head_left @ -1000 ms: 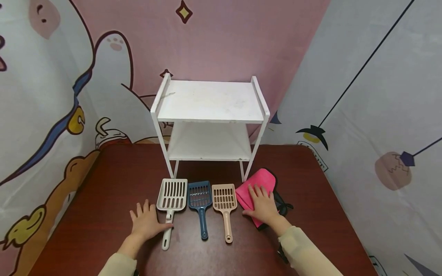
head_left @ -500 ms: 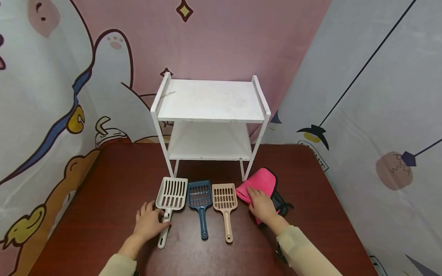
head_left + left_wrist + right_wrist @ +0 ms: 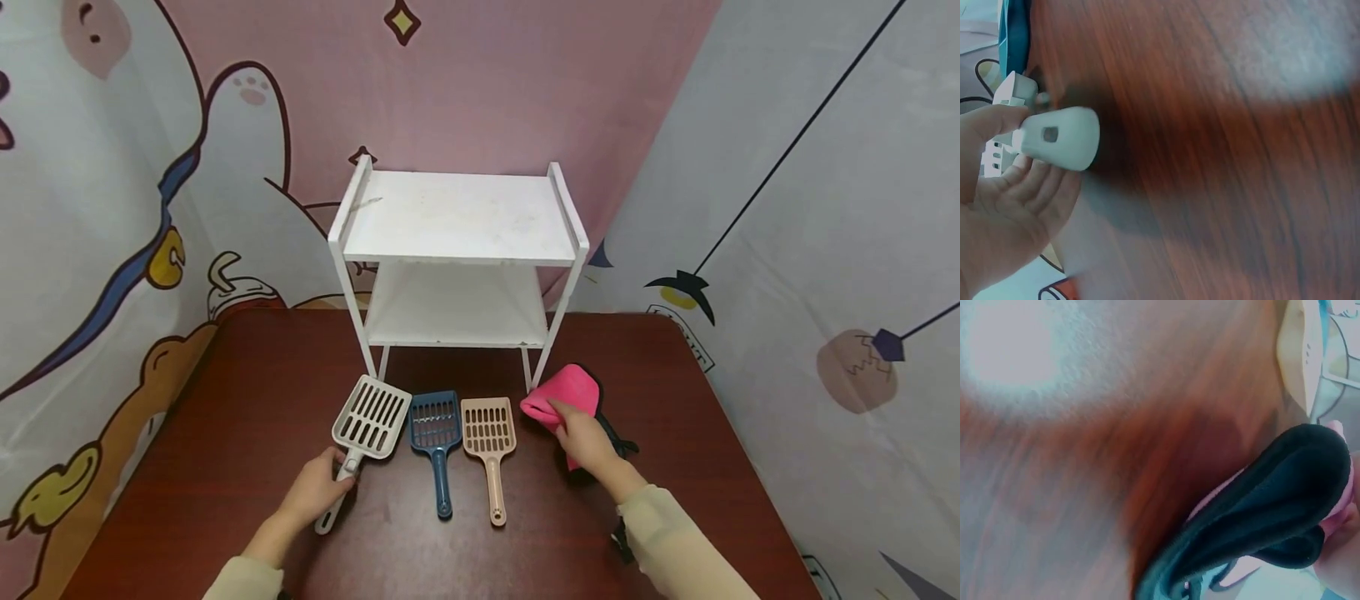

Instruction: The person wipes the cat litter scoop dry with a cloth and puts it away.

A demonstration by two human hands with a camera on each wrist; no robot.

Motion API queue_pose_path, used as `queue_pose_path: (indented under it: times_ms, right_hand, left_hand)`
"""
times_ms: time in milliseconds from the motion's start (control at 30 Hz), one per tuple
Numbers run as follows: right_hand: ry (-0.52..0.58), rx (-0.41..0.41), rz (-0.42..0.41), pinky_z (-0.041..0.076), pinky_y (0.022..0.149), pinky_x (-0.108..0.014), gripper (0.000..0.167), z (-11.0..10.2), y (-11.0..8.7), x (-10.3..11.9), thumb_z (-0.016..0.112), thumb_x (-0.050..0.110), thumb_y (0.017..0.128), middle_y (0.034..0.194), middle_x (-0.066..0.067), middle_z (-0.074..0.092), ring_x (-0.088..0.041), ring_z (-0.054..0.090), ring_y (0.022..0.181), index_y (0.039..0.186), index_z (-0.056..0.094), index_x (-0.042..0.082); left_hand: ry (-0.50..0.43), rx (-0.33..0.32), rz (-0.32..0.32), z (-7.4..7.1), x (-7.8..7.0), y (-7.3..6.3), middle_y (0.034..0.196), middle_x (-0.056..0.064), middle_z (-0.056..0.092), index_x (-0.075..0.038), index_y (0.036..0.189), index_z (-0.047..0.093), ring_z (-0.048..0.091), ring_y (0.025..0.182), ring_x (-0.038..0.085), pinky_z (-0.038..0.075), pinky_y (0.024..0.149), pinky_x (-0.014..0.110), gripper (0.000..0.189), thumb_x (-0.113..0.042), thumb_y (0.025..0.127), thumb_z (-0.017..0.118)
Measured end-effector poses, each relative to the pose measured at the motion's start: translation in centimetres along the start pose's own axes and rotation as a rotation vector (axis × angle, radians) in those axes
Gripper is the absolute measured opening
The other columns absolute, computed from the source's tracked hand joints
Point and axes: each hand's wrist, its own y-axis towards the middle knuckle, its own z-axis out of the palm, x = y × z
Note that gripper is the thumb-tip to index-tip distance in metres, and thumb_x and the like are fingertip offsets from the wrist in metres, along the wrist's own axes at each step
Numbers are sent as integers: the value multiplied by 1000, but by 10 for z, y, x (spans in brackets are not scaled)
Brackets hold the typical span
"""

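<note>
My left hand (image 3: 311, 490) grips the handle of a white slotted litter scoop (image 3: 371, 419), with its head turned toward the upper right. In the left wrist view, the handle end (image 3: 1066, 139) points at the camera, between thumb and curled fingers, with a shadow on the tabletop beside it. My right hand (image 3: 587, 443) pinches a folded pink fabric piece (image 3: 566, 390) with black trim, its near side bunched up. The right wrist view shows its dark inner side (image 3: 1260, 500) close, hiding most of the fingers. Between the hands lie a blue scoop (image 3: 435, 429) and a beige scoop (image 3: 489, 429).
A white two-tier shelf (image 3: 457, 218) stands at the back of the dark red-brown table (image 3: 262, 392), its front legs just behind the scoops. Behind it hangs a cartoon-printed backdrop (image 3: 480, 83). A black cord end (image 3: 628, 447) sticks out to the right of the pink fabric.
My left hand has closed round the white scoop's handle and swung it toward the left, tilting the scoop. The right hand has gone from lying flat on the pink fabric to pinching and bunching it.
</note>
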Motion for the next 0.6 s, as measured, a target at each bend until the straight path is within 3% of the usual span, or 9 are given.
queue_pose_path:
  times_ms: [167, 333, 600]
  right_hand:
    - [128, -26, 14, 39, 57, -27, 42, -14, 3, -8, 54, -1, 82, 88, -14, 63, -14, 41, 56, 125, 57, 0]
    - [246, -32, 25, 35, 50, -21, 38, -31, 3, -18, 57, 1, 86, 72, -12, 56, -11, 38, 53, 124, 56, -3]
    - [336, -32, 53, 44, 58, -22, 42, -55, 3, -27, 62, 15, 90, 105, -19, 62, -14, 51, 67, 128, 53, 0]
  left_hand:
    - [-155, 35, -56, -2, 2, -5, 70, 4, 58, 2, 100, 51, 52, 55, 11, 42, 50, 24, 24, -3, 80, 64]
    - [-318, 60, -115, -8, 5, -12, 77, 11, 59, 5, 112, 49, 53, 50, 15, 46, 44, 26, 28, -1, 87, 59]
    - [-493, 143, -104, -27, 12, -17, 89, 17, 60, 10, 122, 42, 49, 50, 10, 44, 40, 27, 34, -6, 93, 52]
